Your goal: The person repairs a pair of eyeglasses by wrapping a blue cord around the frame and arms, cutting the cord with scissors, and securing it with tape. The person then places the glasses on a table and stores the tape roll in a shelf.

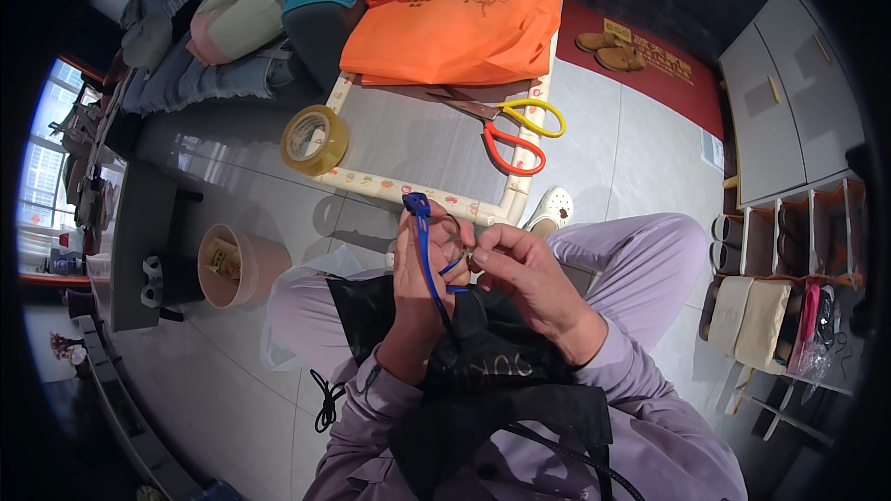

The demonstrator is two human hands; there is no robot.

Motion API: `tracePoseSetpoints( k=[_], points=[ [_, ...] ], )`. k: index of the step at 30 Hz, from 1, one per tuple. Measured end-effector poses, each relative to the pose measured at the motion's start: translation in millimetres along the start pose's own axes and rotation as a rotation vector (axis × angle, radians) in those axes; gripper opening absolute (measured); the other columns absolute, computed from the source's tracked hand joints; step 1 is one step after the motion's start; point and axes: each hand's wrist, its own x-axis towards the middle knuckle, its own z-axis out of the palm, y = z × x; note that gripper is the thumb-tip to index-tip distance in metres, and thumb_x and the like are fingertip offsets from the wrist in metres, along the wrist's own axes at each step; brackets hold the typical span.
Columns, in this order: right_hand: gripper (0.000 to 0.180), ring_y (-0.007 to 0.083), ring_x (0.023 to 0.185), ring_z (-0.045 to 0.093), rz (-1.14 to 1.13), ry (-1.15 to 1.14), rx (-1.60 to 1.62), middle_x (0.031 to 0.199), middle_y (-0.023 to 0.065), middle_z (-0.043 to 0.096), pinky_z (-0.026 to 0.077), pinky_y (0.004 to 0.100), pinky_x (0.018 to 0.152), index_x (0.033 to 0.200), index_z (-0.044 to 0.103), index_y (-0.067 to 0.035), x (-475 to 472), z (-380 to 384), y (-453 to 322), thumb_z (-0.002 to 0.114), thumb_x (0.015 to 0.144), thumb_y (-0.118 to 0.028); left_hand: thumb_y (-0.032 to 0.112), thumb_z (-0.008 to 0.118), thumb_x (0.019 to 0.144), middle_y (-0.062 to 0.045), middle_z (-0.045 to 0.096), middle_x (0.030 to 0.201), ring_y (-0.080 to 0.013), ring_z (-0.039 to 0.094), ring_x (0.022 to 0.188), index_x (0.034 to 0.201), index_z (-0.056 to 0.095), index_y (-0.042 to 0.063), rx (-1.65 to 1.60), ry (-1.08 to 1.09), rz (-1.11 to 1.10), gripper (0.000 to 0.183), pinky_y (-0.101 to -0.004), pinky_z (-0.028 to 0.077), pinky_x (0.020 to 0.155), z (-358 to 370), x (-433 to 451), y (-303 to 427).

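My left hand holds a slim blue strap-like item with a blocky blue end at the top and a dark tail hanging past my wrist. A thin curved blue and dark part loops out between the fingers. At that loop, the thumb and forefinger of my right hand pinch a small piece mostly hidden by the fingertips. Both hands are close together above the black apron on my lap. Beyond them, scissors with one yellow and one red handle lie open on a small low table.
A roll of clear tape sits at the table's left corner, and an orange bag covers its far side. Left are a pink bin and a translucent plastic bag. A shoe rack and a cabinet stand right.
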Motion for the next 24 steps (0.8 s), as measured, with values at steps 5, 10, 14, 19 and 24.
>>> tracePoseSetpoints(
  k=[5,10,14,19,24],
  points=[
    [0.009,0.0040,0.075,0.054,0.005,0.027,0.030,0.085,-0.0043,0.060,0.045,0.0202,0.066,0.091,0.061,-0.008,1.2,-0.9,0.4,0.067,0.094,-0.015,0.038,0.035,0.107,-0.011,0.054,0.091,-0.0042,0.040,0.057,0.118,0.042,0.012,-0.005,0.017,0.007,0.029,-0.0173,0.027,0.047,0.3,-0.6,-1.3],
    [0.010,0.0034,0.071,0.055,-0.005,0.048,0.062,0.081,-0.0044,0.060,0.045,0.0186,0.062,0.089,0.061,-0.008,1.1,-2.9,0.9,0.068,0.093,-0.013,0.038,0.034,0.108,-0.011,0.055,0.092,-0.0036,0.039,0.054,0.117,0.041,0.011,0.060,0.000,0.032,0.030,-0.0174,0.026,0.045,1.7,-0.3,-0.5],
    [0.010,0.0041,0.071,0.056,-0.013,0.062,0.038,0.082,-0.0042,0.060,0.047,0.0191,0.064,0.089,0.060,-0.008,1.5,-4.2,1.9,0.069,0.092,-0.012,0.039,0.033,0.108,-0.011,0.055,0.093,-0.0030,0.038,0.053,0.118,0.041,0.010,0.125,-0.008,0.069,0.032,-0.0175,0.025,0.044,3.1,-1.6,-2.2],
    [0.011,0.0040,0.071,0.057,-0.006,0.076,0.041,0.081,-0.0047,0.060,0.047,0.0190,0.064,0.088,0.059,-0.009,0.7,-3.6,2.0,0.070,0.091,-0.010,0.038,0.032,0.108,-0.010,0.054,0.094,-0.0036,0.037,0.054,0.122,0.041,0.010,0.105,-0.029,0.087,0.033,-0.0173,0.027,0.046,2.0,-2.2,-2.8],
    [0.013,0.0036,0.068,0.056,-0.036,0.085,0.044,0.080,-0.0049,0.060,0.046,0.0181,0.062,0.086,0.059,-0.010,1.0,-2.0,2.6,0.071,0.091,-0.010,0.034,0.033,0.107,-0.011,0.054,0.095,-0.0039,0.038,0.055,0.122,0.040,0.010,0.047,-0.041,0.044,0.029,-0.0169,0.027,0.047,1.7,-1.2,0.1]
  ],
)
